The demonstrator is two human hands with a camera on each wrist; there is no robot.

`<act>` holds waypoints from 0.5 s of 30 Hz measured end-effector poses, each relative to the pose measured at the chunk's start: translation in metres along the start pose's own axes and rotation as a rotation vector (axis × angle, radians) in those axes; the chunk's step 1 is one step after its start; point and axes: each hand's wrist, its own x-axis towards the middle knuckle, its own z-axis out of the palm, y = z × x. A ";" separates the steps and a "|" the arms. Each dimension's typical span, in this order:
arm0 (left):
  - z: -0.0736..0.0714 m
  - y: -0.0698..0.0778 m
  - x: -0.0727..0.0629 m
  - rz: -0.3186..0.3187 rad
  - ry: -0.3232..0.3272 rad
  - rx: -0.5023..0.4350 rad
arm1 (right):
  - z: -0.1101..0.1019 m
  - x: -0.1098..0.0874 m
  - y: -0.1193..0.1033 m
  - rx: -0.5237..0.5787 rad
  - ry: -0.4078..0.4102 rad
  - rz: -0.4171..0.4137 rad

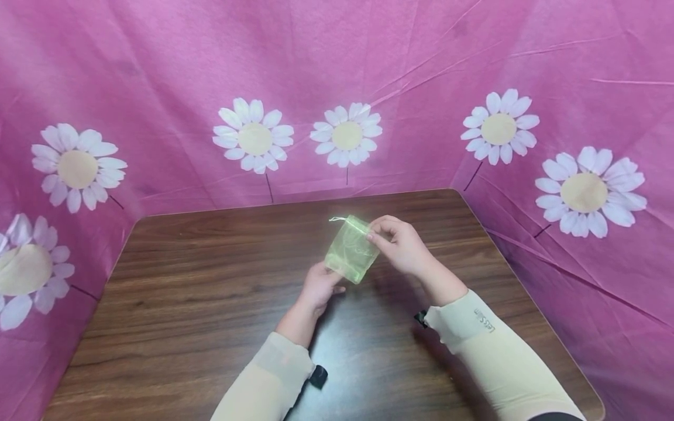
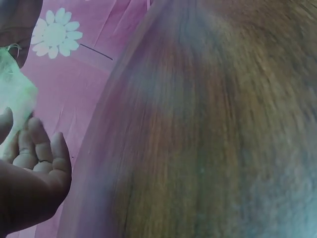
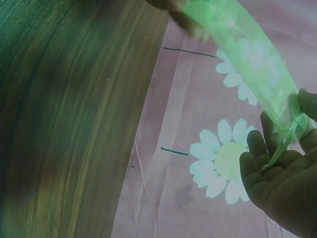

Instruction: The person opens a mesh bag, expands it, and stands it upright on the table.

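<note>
Sheer green drawstr. bag (image 1: pixel 350 250) is held up betw. the hands. Its upper side edge is pinched by the R hand (image 1: pixel 402 244), its lower end by the L hand (image 1: pixel 318 285). White cord (image 1: pixel 337 219) is seen poking out opp. the R hand; wood-grain table (image 1: pixel 210 292) is seen below both.

Pink backdrop (image 1: pixel 337 58) — daisy-printed, wood-grain table (image 1: pixel 205 286)

pouch (image 1: pixel 350 250): sheer, mesh-like fabric | tabletop (image 1: pixel 210 286): smooth wood-grain, glossy | backdrop (image 1: pixel 337 47): creased cloth
</note>
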 end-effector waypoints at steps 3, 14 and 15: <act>0.000 0.002 -0.001 0.015 0.041 -0.006 | 0.001 -0.001 0.001 -0.002 0.003 -0.003; -0.001 -0.006 -0.005 -0.022 -0.102 -0.149 | 0.000 -0.002 0.000 0.029 0.008 0.035; -0.001 -0.008 -0.006 -0.037 -0.146 -0.170 | 0.000 -0.002 0.000 0.031 0.010 0.038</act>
